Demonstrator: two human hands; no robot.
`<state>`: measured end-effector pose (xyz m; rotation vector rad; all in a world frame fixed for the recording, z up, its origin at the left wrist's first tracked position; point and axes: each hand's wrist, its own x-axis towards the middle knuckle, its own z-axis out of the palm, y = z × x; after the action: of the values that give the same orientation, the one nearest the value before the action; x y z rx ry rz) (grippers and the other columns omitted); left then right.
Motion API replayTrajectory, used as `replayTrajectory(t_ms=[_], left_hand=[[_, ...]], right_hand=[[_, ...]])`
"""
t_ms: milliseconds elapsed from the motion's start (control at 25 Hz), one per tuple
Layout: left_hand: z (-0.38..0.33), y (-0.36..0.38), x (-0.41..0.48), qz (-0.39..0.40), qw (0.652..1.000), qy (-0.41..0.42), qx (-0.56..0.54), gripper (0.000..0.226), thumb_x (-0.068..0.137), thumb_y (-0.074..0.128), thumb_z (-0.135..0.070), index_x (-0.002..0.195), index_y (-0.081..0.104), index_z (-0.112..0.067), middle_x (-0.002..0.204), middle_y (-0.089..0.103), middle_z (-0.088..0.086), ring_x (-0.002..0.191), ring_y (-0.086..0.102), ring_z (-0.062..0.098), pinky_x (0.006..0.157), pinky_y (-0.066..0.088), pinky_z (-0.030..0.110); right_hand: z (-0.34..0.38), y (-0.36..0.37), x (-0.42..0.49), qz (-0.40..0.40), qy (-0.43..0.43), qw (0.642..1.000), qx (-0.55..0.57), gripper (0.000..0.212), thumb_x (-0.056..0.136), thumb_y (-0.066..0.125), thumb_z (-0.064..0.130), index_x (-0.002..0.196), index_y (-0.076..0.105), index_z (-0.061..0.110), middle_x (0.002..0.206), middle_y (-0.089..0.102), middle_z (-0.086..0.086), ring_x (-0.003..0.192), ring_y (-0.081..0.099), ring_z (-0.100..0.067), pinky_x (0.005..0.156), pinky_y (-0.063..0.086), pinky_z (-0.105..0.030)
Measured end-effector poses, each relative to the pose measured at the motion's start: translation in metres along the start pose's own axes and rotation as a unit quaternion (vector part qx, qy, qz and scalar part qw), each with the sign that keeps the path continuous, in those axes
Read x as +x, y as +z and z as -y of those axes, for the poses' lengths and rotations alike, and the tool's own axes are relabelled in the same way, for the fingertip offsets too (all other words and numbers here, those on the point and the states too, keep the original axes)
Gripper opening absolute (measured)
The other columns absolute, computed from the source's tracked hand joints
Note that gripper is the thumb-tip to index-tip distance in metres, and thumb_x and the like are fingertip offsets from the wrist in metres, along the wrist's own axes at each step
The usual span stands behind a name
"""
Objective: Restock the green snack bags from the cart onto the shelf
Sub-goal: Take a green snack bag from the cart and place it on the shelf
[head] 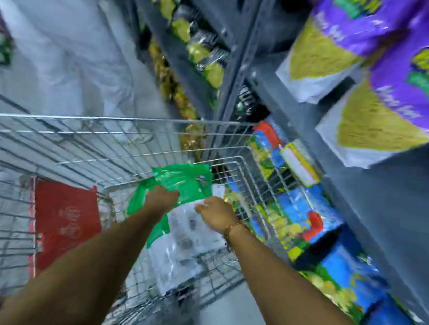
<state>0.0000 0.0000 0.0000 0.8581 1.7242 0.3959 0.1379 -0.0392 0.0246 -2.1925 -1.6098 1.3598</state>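
With our left hand (162,196) and right hand (214,212) grasping green snack bags (184,180) over the cart (131,122), we judge shelf (383,183) placement still pending.

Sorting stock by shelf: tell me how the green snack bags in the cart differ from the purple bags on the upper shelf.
The green snack bags are plain green, lying in the wire cart under both hands; the purple bags have white bottoms and a yellow triangle and sit on the grey metal shelf. The green ones look smaller. Both are glossy plastic packs.
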Motion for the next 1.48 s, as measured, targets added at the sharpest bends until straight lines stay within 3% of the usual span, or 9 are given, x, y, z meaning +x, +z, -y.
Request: replayTrajectory(t_ms=[160, 440, 560, 680, 760, 920, 1120, 1320, 1480], left_hand=[[0.056, 0.021, 0.039, 0.098, 0.982, -0.145, -0.07, 0.036, 0.086, 0.058, -0.017, 0.049, 0.059, -0.013, 0.064, 0.047, 0.004, 0.052, 0.044, 0.013, 0.052, 0.036, 0.02], [0.069, 0.043, 0.063, 0.074, 0.973, -0.147, -0.161, 0.028, 0.08, 0.067, -0.022, 0.063, 0.053, -0.005, 0.03, 0.044, -0.003, 0.028, 0.035, 0.01, 0.041, 0.038, 0.019], [0.063, 0.045, 0.051, 0.059, 0.978, -0.119, -0.164, 0.044, 0.081, 0.065, -0.018, 0.117, 0.05, 0.003, 0.038, 0.045, 0.001, 0.031, 0.033, 0.01, 0.035, 0.03, 0.015], [0.035, 0.044, 0.02, 0.044, 0.984, -0.018, -0.174, 0.072, 0.072, 0.071, -0.025, 0.126, 0.039, 0.009, 0.07, 0.06, 0.025, 0.054, 0.06, 0.031, 0.038, 0.047, 0.032], [0.006, 0.045, -0.014, 0.044, 0.98, 0.081, -0.175, 0.065, 0.066, 0.073, -0.03, 0.117, 0.05, 0.002, 0.105, 0.063, 0.031, 0.09, 0.063, 0.043, 0.066, 0.054, 0.051], [-0.062, 0.043, -0.113, 0.041, 0.945, 0.287, -0.149, 0.034, 0.081, 0.064, -0.021, 0.111, 0.058, -0.007, 0.097, 0.064, 0.011, 0.087, 0.057, 0.021, 0.075, 0.046, 0.036], [-0.135, 0.1, -0.223, 0.188, 0.853, 0.481, -0.082, 0.026, 0.084, 0.057, -0.001, 0.11, 0.053, -0.005, 0.083, 0.059, 0.0, 0.058, 0.055, -0.012, 0.058, 0.044, 0.006], [-0.188, 0.202, -0.275, 0.376, 0.805, 0.457, -0.036, 0.035, 0.08, 0.052, 0.012, 0.109, 0.055, -0.007, 0.102, 0.062, 0.009, 0.092, 0.055, 0.019, 0.082, 0.044, 0.025], [-0.222, 0.269, -0.281, 0.46, 0.789, 0.406, -0.019, 0.043, 0.08, 0.046, 0.013, 0.116, 0.048, -0.01, 0.099, 0.062, 0.005, 0.091, 0.056, 0.017, 0.084, 0.043, 0.028]], right_hand=[[-0.016, 0.033, 0.051, -0.002, 0.12, 0.991, 0.054, 0.044, 0.089, 0.049, 0.019, 0.128, 0.043, -0.002, 0.133, 0.051, -0.021, 0.123, 0.047, -0.037, 0.104, 0.04, -0.039], [-0.035, 0.036, 0.07, 0.005, 0.174, 0.976, 0.131, 0.043, 0.091, 0.046, 0.011, 0.132, 0.041, -0.001, 0.139, 0.045, -0.025, 0.126, 0.044, -0.038, 0.102, 0.039, -0.037], [-0.028, 0.023, 0.048, -0.052, 0.169, 0.974, 0.139, 0.04, 0.091, 0.045, 0.009, 0.13, 0.045, 0.001, 0.139, 0.047, -0.023, 0.126, 0.045, -0.038, 0.102, 0.04, -0.038], [-0.016, -0.005, 0.007, -0.137, 0.156, 0.964, 0.168, 0.032, 0.089, 0.045, 0.007, 0.119, 0.053, 0.0, 0.13, 0.054, -0.026, 0.118, 0.05, -0.039, 0.093, 0.044, -0.035], [-0.004, -0.028, -0.03, -0.217, 0.109, 0.951, 0.193, 0.028, 0.087, 0.045, 0.005, 0.11, 0.059, -0.001, 0.123, 0.059, -0.027, 0.111, 0.054, -0.039, 0.086, 0.045, -0.035], [0.007, -0.076, -0.114, -0.394, 0.005, 0.88, 0.264, 0.031, 0.084, 0.045, 0.007, 0.11, 0.06, 0.007, 0.115, 0.064, -0.024, 0.096, 0.057, -0.028, 0.078, 0.04, -0.033], [-0.037, -0.129, -0.222, -0.605, -0.099, 0.714, 0.338, 0.029, 0.086, 0.044, 0.01, 0.111, 0.058, 0.005, 0.095, 0.063, -0.005, 0.09, 0.053, -0.017, 0.08, 0.041, -0.025], [-0.108, -0.183, -0.255, -0.71, -0.022, 0.588, 0.386, 0.018, 0.085, 0.049, -0.003, 0.1, 0.058, 0.0, 0.088, 0.058, -0.008, 0.083, 0.051, -0.017, 0.071, 0.038, -0.024], [-0.143, -0.224, -0.253, -0.741, 0.015, 0.552, 0.382, 0.018, 0.088, 0.045, -0.004, 0.102, 0.056, -0.001, 0.103, 0.059, -0.006, 0.092, 0.052, -0.018, 0.069, 0.032, -0.014]])
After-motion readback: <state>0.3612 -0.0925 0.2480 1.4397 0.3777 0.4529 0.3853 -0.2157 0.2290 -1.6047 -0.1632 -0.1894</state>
